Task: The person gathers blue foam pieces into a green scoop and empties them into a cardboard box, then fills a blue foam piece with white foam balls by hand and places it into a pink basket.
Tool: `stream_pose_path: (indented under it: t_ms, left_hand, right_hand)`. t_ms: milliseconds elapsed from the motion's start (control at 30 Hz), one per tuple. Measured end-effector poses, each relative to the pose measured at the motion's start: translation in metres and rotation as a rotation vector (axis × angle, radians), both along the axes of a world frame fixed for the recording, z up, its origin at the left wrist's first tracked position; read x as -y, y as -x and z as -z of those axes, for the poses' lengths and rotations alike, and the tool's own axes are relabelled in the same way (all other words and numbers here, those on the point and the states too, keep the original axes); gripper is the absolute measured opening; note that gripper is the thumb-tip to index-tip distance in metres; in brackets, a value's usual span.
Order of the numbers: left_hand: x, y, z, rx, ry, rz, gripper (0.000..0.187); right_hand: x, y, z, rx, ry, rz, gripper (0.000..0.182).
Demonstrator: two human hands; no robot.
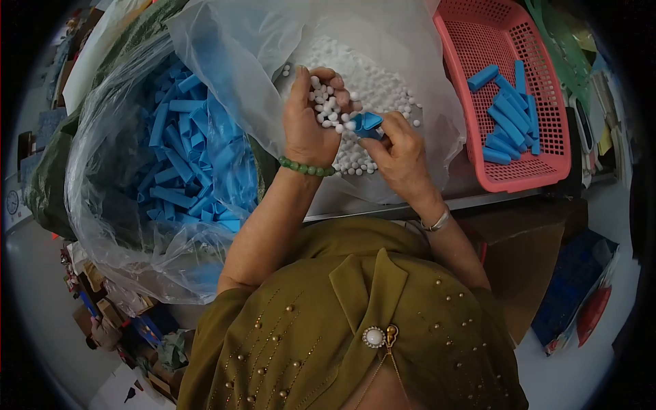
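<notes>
My left hand (309, 116), wearing a green bead bracelet, is cupped palm up around several small white balls (329, 109). Between the thumb and fingers of my right hand (400, 150) is a blue triangular tube (367, 124), its end facing the balls at the left palm's edge. Beneath both hands, a heap of loose white balls (362, 68) spreads over clear plastic sheeting (437, 130) on the table.
To the left stands a big plastic-lined bag (102, 184) full of blue tubes (181, 143). A pink plastic basket (492, 179) at the right holds several more blue tubes (509, 113). Below the table's right side is a cardboard box (519, 253).
</notes>
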State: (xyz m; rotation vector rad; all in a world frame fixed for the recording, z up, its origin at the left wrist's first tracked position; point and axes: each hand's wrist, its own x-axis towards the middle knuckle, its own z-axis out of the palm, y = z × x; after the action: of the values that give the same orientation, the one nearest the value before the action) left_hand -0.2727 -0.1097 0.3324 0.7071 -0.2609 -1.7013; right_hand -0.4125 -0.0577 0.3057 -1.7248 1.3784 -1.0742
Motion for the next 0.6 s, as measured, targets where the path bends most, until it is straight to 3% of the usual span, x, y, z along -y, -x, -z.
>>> stream_pose_path:
  t_ms: [233, 600]
  left_hand:
    - [-0.001, -0.002, -0.002, 0.067, 0.204, -0.009, 0.035]
    - [0.004, -0.017, 0.017, -0.066, 0.146, 0.058, 0.03]
  right_hand:
    - [0.004, -0.005, -0.003, 0.061, -0.001, 0.022, 0.026]
    - [0.001, -0.002, -0.009, 0.298, -0.117, -0.048, 0.028]
